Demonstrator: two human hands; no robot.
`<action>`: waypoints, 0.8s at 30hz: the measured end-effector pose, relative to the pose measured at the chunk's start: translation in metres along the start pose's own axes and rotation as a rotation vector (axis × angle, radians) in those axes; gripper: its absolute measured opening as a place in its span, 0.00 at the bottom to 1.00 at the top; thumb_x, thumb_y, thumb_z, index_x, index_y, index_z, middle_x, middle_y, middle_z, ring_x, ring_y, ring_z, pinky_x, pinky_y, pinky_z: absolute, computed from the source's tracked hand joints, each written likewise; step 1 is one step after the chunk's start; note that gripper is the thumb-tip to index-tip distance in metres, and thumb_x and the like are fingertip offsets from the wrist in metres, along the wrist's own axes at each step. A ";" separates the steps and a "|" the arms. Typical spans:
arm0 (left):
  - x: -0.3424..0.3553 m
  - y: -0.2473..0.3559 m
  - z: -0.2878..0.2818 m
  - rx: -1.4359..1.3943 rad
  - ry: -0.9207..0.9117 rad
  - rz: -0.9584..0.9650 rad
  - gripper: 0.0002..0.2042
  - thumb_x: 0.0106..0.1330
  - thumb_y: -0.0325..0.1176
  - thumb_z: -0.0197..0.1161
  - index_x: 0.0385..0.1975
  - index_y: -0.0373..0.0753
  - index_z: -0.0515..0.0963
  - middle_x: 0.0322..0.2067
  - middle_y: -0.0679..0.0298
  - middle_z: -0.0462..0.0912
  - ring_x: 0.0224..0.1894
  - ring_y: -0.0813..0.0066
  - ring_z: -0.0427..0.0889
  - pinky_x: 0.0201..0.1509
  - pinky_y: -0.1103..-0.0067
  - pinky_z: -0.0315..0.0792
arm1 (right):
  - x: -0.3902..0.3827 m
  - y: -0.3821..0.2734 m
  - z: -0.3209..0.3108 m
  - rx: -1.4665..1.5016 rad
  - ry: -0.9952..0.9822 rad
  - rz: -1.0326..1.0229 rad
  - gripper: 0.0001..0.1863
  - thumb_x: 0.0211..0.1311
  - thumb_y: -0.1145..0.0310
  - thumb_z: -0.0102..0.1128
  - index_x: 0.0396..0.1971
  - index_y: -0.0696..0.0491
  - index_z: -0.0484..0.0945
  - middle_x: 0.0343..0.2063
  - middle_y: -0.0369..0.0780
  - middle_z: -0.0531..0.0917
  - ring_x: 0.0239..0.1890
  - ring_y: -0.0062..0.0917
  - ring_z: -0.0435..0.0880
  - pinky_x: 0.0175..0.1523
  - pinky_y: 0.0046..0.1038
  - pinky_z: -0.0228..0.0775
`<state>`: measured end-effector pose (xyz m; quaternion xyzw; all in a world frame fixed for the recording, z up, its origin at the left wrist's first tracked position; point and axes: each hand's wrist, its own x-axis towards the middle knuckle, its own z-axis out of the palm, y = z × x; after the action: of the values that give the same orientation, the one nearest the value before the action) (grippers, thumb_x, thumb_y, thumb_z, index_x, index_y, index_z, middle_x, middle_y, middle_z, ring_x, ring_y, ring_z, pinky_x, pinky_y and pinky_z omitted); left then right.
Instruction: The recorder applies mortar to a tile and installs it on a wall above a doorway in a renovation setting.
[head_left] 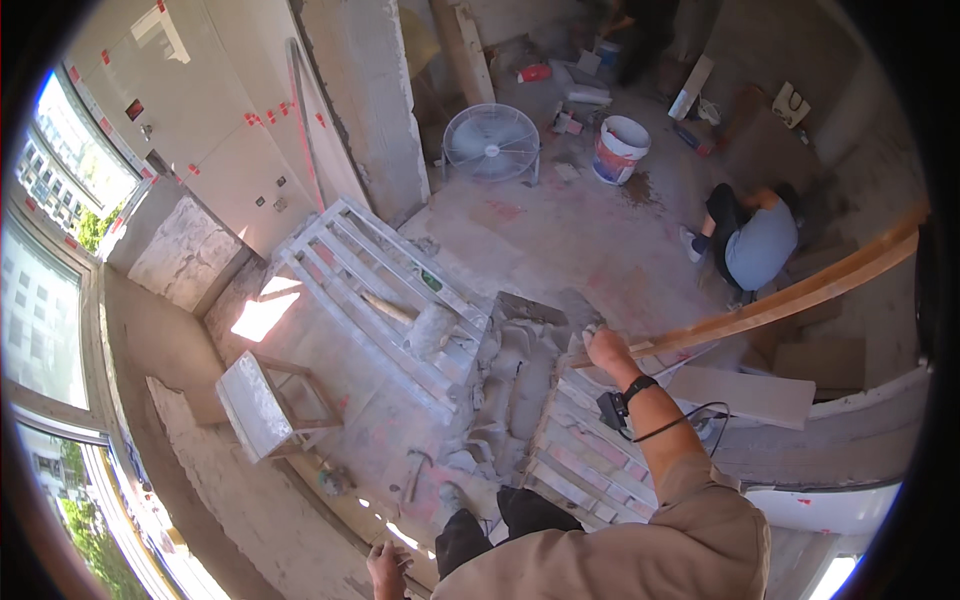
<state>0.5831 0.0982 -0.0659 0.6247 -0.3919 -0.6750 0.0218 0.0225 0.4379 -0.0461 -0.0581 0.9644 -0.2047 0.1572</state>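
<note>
My right hand is closed at the near end of a long wooden strip, beside a trough of wet grey mortar. A grey, flat shape lies just past its knuckles. What the fingers grip is hard to make out. Low at the front edge, my left hand is held with curled fingers; anything in them is too small to name. A mallet with a wooden handle rests on a slatted pale frame left of the mortar. On the floor nearer me lies a hammer.
A small stool stands left, near the windows. Farther back are a floor fan and a white bucket. Another person crouches at the right. A second slatted frame lies under my right arm, near a pale board.
</note>
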 end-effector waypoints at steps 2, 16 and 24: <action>0.007 0.001 0.000 -0.010 -0.022 -0.010 0.11 0.71 0.36 0.56 0.42 0.33 0.70 0.27 0.58 0.78 0.22 0.69 0.79 0.23 0.74 0.76 | 0.032 0.068 0.017 -0.361 0.359 -0.151 0.26 0.72 0.49 0.47 0.30 0.61 0.76 0.22 0.43 0.79 0.14 0.26 0.76 0.19 0.35 0.68; -0.023 -0.052 -0.023 -0.158 0.138 -0.068 0.12 0.70 0.36 0.56 0.42 0.33 0.70 0.27 0.57 0.78 0.21 0.67 0.79 0.21 0.74 0.75 | 0.096 -0.059 -0.005 0.247 -0.311 0.246 0.30 0.73 0.48 0.43 0.20 0.59 0.74 0.14 0.46 0.78 0.15 0.35 0.79 0.21 0.39 0.69; -0.026 -0.045 -0.028 -0.102 0.160 -0.102 0.14 0.68 0.37 0.57 0.44 0.31 0.71 0.30 0.56 0.79 0.25 0.68 0.80 0.25 0.75 0.77 | 0.034 -0.112 -0.039 0.147 -0.242 -0.023 0.33 0.72 0.45 0.45 0.19 0.61 0.75 0.13 0.47 0.78 0.13 0.36 0.79 0.23 0.40 0.72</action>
<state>0.6341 0.1288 -0.0674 0.6938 -0.3216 -0.6424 0.0502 -0.0173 0.3447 0.0250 -0.0818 0.9200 -0.2683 0.2736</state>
